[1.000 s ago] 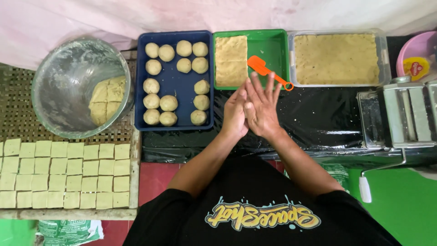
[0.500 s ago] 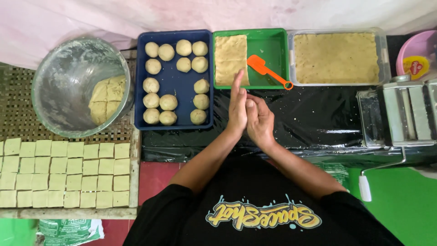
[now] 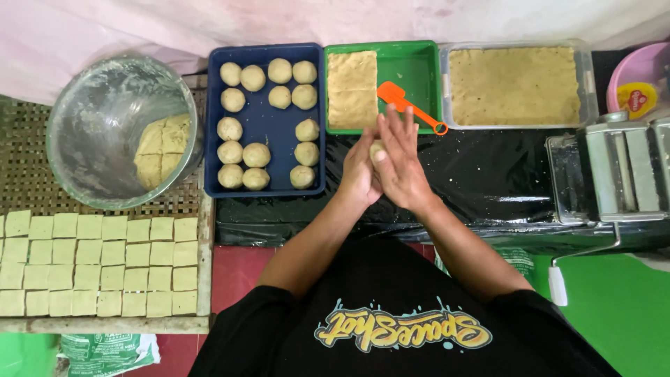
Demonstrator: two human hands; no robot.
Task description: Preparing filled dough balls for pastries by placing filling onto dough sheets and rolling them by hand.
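Both palms, left hand (image 3: 360,169) and right hand (image 3: 400,162), press a dough ball (image 3: 377,149) between them for rounding, blue tray (image 3: 266,183) of finished balls handy at 10 o'clock.

Black short-sleeved T-shirt (image 3: 391,307) with yellow-and-blue graffiti lettering across the chest, bare forearms

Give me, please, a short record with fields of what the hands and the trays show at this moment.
left hand: pressed against the right, palm to palm
right hand: over a dough piece, between the palms
blue tray: thirteen dough balls
green tray: dough slab, orange scraper
clear tub: filled with dough
bowl: dough chunks
board: rows of dough squares
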